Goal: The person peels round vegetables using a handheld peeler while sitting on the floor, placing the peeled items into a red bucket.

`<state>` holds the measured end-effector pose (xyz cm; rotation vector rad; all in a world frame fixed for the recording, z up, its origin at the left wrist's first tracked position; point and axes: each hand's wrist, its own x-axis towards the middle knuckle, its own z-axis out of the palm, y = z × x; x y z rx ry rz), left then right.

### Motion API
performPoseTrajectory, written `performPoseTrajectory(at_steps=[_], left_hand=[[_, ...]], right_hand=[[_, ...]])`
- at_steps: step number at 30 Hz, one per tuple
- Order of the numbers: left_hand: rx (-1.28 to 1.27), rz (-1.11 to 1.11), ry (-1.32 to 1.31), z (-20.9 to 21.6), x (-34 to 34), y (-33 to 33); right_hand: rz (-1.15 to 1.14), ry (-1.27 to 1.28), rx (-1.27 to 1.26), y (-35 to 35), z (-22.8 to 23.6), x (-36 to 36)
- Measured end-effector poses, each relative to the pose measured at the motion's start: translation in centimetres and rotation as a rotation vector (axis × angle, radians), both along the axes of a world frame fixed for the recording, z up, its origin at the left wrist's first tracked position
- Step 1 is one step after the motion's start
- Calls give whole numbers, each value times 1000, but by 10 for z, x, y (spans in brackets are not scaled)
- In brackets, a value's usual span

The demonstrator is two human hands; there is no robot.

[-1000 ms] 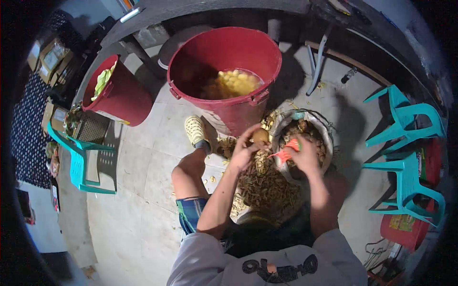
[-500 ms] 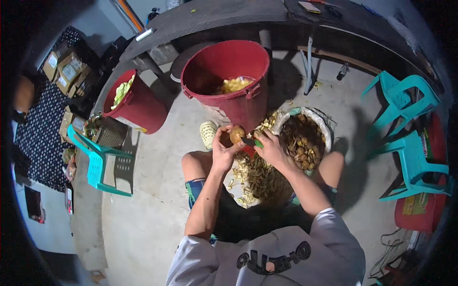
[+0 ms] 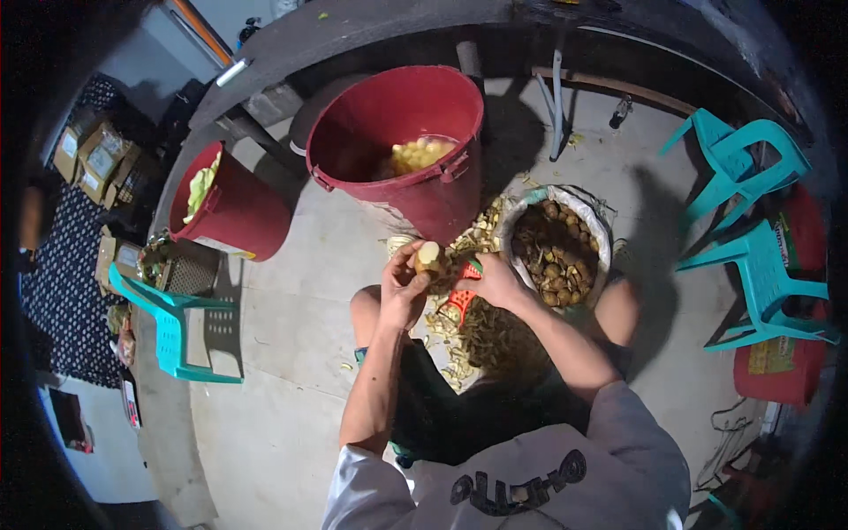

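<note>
In my left hand (image 3: 406, 287) is a brown potato (image 3: 427, 257), held up with a pale peeled patch on its upper side. My right hand (image 3: 493, 281), just to its right, is closed round a small green-handled blade (image 3: 476, 265); whether it is a knife or a peeler I cannot tell. Below and between the hands is an orange-red perforated plastic piece (image 3: 461, 293), partly covered. Peelings (image 3: 495, 340) are heaped between my legs. Beside my right hand an open white sack (image 3: 506, 231) holds several unpeeled potatoes (image 3: 558, 265) and dark scraps.
A large red tub (image 3: 389, 181) ahead holds peeled yellowish potatoes (image 3: 417, 155) in liquid. Left of it stands a smaller red bucket (image 3: 252, 212) with pale green contents. Teal chairs (image 3: 172, 331) (image 3: 764, 283) stand on both sides. A dark counter (image 3: 371, 40) runs along the back.
The potato has turned and now shows a peeled patch. The right hand and blade have drawn slightly away from it and lower. The view has shifted a little.
</note>
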<state>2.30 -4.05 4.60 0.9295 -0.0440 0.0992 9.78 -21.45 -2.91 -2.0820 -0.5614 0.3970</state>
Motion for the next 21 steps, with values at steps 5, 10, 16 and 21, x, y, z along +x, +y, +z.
performPoseTrajectory(at_steps=[5, 10, 16, 21], left_hand=[[-103, 68, 17, -32, 5, 1], [-220, 65, 69, -39, 7, -5], [-106, 115, 36, -39, 8, -9], [13, 217, 48, -46, 8, -13]], right_hand=[[-50, -56, 58, -1, 36, -8], [-6, -259, 189, 7, 25, -15], [-62, -337, 43, 7, 13, -18], [-19, -235, -23, 5, 24, -20]])
